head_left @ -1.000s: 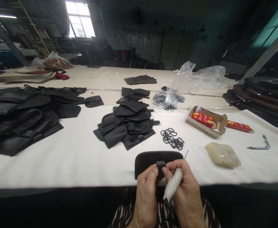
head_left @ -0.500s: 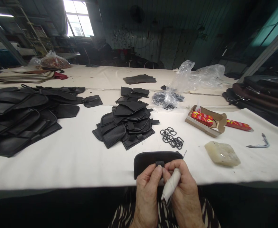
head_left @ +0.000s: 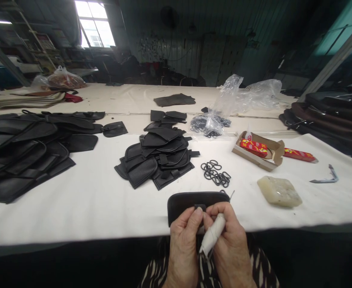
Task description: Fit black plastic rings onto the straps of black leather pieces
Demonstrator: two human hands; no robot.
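Observation:
Close to the table's front edge lies a black leather piece (head_left: 180, 202) with a stitched, rounded border and a small strap tab (head_left: 200, 207) at its middle. My left hand (head_left: 185, 236) is closed on it, thumb and forefinger pinching by the tab. Against the left fingertips rests my right hand (head_left: 231, 238), its fingers curled around a white-wrapped handle (head_left: 212, 234) that slants down toward me. The handle's working end is hidden by the fingers. Just beyond the right hand, a thin metal point (head_left: 232, 195) and a black ring (head_left: 223, 192) show at the piece's edge.
Black D-shaped rings (head_left: 215, 174) lie ahead, beside a pile of black leather pieces (head_left: 156, 156). A larger pile (head_left: 22, 156) covers the left. To the right are a cardboard box (head_left: 254, 160), a yellowish wax-like block (head_left: 279, 192) and small snips (head_left: 326, 178). Plastic bags (head_left: 228, 96) lie farther back.
The whole view has shifted slightly, so things on the table appear a little farther left. Both hands keep nearly the same pinch, and the white-wrapped handle tilts slightly differently.

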